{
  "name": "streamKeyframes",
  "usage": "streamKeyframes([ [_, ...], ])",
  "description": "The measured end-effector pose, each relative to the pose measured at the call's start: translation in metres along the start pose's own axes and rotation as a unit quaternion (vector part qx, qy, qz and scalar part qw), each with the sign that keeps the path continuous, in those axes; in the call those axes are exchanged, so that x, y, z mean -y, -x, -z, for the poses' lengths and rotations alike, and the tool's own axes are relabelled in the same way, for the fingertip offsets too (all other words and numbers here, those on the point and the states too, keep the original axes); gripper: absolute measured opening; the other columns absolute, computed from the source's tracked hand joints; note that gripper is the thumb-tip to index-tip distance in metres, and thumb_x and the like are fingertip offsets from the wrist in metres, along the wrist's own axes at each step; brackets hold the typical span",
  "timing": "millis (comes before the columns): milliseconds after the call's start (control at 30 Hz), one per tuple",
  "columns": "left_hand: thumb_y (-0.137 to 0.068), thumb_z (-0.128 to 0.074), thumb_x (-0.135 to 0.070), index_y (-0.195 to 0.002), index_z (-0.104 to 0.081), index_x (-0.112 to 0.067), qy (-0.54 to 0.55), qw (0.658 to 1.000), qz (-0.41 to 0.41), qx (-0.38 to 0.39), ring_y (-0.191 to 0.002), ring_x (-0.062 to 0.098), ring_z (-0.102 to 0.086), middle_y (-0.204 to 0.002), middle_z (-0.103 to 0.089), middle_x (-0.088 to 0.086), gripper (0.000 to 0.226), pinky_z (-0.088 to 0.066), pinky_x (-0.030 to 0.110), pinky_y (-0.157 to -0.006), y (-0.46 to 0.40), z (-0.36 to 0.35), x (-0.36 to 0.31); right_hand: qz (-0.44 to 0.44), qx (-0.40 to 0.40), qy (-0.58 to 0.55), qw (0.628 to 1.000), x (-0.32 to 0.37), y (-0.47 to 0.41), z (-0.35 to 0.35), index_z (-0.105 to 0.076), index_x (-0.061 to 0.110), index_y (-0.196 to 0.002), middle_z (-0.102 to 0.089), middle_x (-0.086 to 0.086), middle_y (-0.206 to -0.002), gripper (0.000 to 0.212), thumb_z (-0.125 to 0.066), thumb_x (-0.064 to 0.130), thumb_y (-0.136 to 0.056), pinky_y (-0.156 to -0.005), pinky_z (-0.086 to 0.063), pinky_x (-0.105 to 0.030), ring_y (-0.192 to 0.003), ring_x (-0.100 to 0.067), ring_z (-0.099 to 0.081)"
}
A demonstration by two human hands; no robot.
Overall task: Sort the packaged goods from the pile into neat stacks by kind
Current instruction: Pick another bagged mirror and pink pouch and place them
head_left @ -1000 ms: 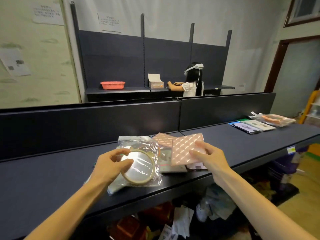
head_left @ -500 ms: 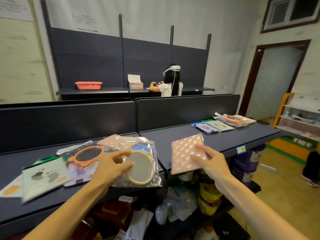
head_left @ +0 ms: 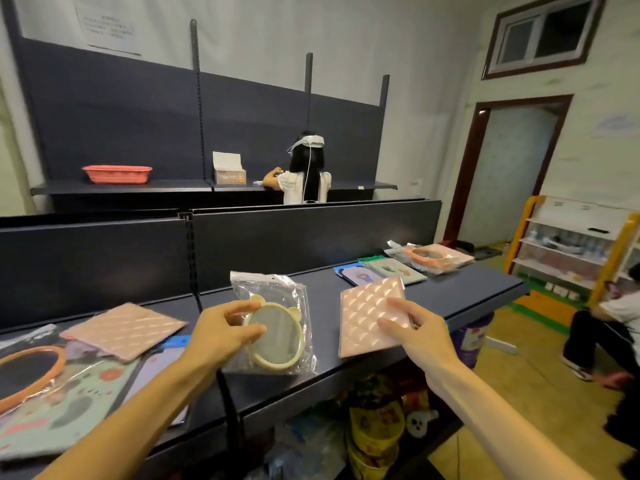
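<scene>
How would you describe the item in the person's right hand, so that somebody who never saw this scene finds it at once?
Look at the long dark shelf across the foreground. Above its front edge, the right hand holds a flat pink quilted square. A similar pink square lies in the pile on the left, but only this one is held up, beside the bagged round mirror that the left hand grips.

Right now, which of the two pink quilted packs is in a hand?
The pink quilted pack on the right, pinched by the right hand above the shelf. The other pink pack lies untouched on the pile at left.
</scene>
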State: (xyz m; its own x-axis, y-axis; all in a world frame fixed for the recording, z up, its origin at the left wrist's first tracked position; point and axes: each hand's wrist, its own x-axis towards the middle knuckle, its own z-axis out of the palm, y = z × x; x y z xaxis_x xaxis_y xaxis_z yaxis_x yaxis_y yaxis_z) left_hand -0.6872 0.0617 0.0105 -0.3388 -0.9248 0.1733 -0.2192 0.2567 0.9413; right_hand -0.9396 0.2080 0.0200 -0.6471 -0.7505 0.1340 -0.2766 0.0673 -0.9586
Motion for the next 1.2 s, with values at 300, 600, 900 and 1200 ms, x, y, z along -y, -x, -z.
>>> streamKeyframes([
  [300, -0.072, -0.076, 0.0, -0.102, -0.07, -0.024, 0.026, 0.999, 0.034, 0.027, -0.065, 0.014, -0.052, -0.073, -0.062, 0.004, 0.039, -0.043, 0.014, -0.052, -0.078, -0.086, -0.01, -0.002, -0.029, 0.016, 0.999, -0.037, -0.082, 0.057, -0.065, 0.027, -0.116, -0.06, 0.003, -0.123, 0.038, -0.075, 0.019, -0.08, -0.086, -0.041, -0.026, -0.109, -0.016, -0.055],
  [600, -0.071, -0.079, -0.003, -0.098, -0.071, -0.025, 0.05, 0.997, 0.062, 0.007, -0.073, 0.018, -0.058, -0.094, -0.069, 0.014, 0.036, -0.044, 0.025, -0.064, -0.101, -0.16, -0.028, 0.016, -0.018, 0.027, 0.999, -0.073, -0.139, 0.119, -0.065, 0.026, -0.117, -0.062, 0.005, -0.119, 0.038, -0.075, 0.021, -0.081, -0.074, -0.042, -0.018, -0.104, -0.013, -0.056],
  [900, -0.074, -0.075, 0.001, -0.107, -0.07, -0.013, 0.105, 0.99, 0.081, -0.054, -0.072, 0.019, -0.055, -0.1, -0.069, 0.01, 0.036, -0.044, 0.026, -0.061, -0.095, -0.257, -0.066, 0.042, -0.001, 0.03, 0.999, -0.101, -0.191, 0.229, -0.068, 0.022, -0.113, -0.063, 0.005, -0.112, 0.035, -0.075, 0.015, -0.08, -0.085, -0.043, -0.027, -0.097, -0.009, -0.056],
  [1200, -0.074, -0.076, -0.003, -0.107, -0.071, -0.016, 0.099, 0.987, 0.101, -0.083, -0.092, 0.031, -0.062, -0.103, -0.068, 0.011, 0.035, -0.052, 0.042, -0.083, -0.1, -0.34, -0.081, 0.046, 0.036, 0.0, 0.998, -0.129, -0.249, 0.305, -0.067, 0.023, -0.111, -0.063, 0.007, -0.11, 0.034, -0.075, 0.013, -0.08, -0.076, -0.046, -0.023, -0.095, -0.001, -0.056],
])
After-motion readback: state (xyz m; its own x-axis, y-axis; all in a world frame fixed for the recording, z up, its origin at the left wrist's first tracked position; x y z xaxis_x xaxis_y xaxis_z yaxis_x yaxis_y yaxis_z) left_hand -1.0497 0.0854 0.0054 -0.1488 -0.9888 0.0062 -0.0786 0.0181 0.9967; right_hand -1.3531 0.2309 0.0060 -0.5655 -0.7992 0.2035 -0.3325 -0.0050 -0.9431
